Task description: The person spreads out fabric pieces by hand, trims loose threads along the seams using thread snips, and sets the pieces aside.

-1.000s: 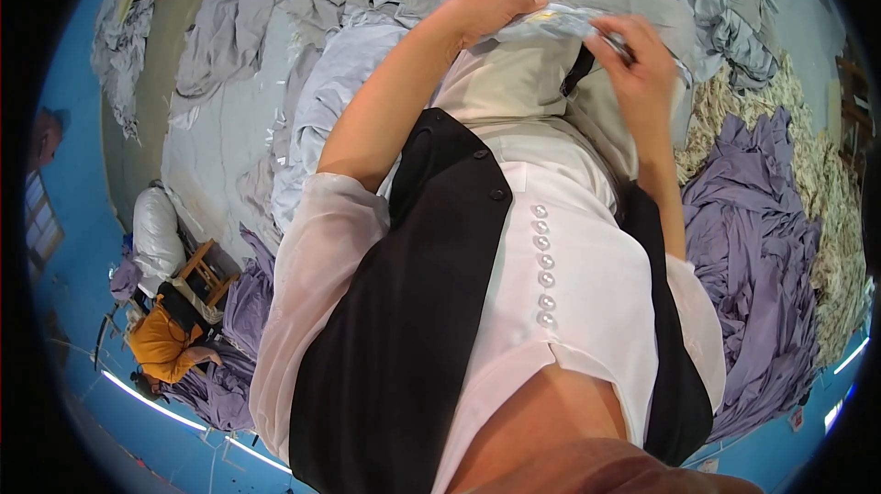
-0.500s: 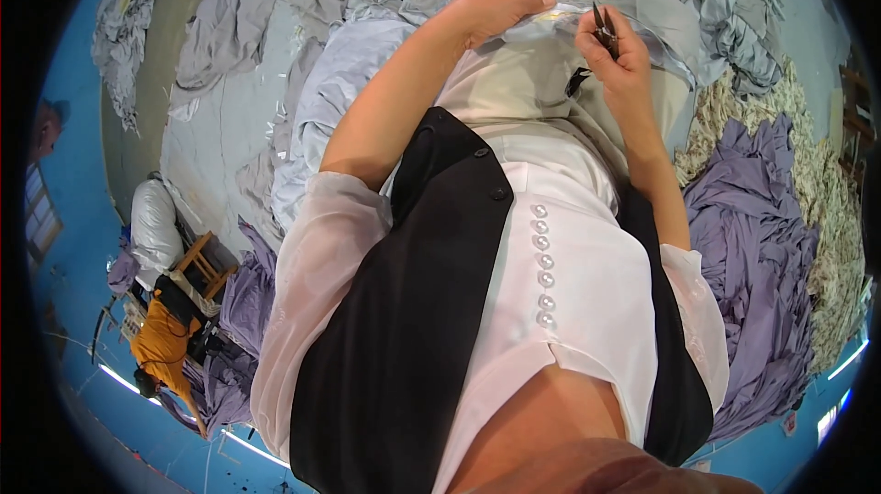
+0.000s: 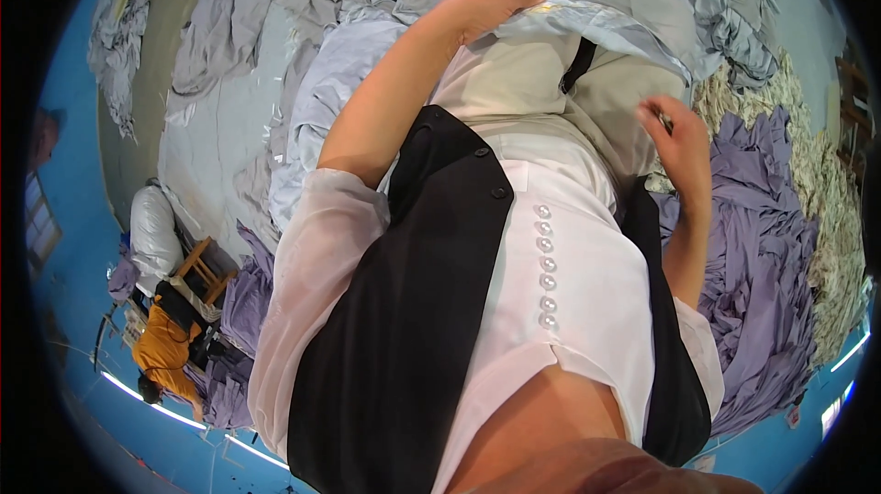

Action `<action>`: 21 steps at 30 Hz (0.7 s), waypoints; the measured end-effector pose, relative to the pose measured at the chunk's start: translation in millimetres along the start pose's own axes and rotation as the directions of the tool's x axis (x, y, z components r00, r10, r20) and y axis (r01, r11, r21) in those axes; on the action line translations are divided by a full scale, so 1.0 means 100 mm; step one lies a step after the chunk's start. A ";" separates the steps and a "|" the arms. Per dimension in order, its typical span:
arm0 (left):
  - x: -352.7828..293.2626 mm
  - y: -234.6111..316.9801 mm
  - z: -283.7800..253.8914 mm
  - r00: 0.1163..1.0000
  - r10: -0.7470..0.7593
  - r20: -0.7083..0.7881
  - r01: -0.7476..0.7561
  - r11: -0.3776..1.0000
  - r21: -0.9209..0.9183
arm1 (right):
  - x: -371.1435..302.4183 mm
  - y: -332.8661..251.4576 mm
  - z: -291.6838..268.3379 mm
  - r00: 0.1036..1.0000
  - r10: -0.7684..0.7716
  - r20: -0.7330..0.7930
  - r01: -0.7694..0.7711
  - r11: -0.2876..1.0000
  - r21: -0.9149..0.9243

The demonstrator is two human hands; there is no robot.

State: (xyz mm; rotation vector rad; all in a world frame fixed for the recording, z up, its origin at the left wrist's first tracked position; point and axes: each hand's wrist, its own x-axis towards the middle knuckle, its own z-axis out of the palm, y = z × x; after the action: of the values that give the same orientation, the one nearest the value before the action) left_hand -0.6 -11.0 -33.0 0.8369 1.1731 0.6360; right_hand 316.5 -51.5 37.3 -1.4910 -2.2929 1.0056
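Light grey fabric (image 3: 610, 24) lies across the far side of my lap, its edge showing a pale, shiny strip. My left hand (image 3: 491, 3) pinches this edge between thumb and fingertips. Off to the right, above the beige cloth of my lap, my right hand (image 3: 684, 140) is closed and away from the fabric. A small dark part of the thread snips (image 3: 666, 124) shows in its grip; the rest is hidden by the fingers. A black strip (image 3: 578, 64) hangs below the fabric edge, over my lap.
A heap of purple fabric (image 3: 757, 218) lies close on my right, with cream patterned cloth (image 3: 830, 237) beyond. Grey cloth (image 3: 220, 35) is spread at the far left. Behind on the left are a white sack (image 3: 154, 232), a wooden stool (image 3: 206, 272) and a person in orange (image 3: 165, 342).
My right hand has moved away from the fabric edge, right and nearer my body, with the snips turned mostly out of sight. My left hand keeps its pinch, barely shifted.
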 end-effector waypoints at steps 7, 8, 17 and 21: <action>-0.01 0.07 0.05 0.999 -0.007 0.050 0.011 0.997 -0.077 | 0.67 -0.46 0.79 0.911 0.226 0.344 -0.409 0.392 0.824; -0.01 0.08 0.05 0.998 -0.010 0.054 0.014 0.998 -0.069 | 0.63 -0.42 0.75 0.916 0.196 0.349 -0.397 0.326 0.858; -0.02 0.02 -0.04 0.996 -0.043 -0.080 0.041 0.999 -0.032 | -0.07 -0.05 -0.15 0.830 0.183 0.526 -0.427 0.817 0.389; -0.06 0.11 -0.08 0.997 -0.065 -0.049 0.066 0.998 0.022 | -0.14 -0.25 -0.23 0.914 0.201 0.353 -0.074 0.937 -0.341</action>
State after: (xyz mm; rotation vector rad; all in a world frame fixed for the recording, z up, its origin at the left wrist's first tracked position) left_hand -9.5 -7.5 -21.6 0.8029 1.2490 0.5924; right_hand 316.7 -60.2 73.2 -1.7327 -2.7703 1.0840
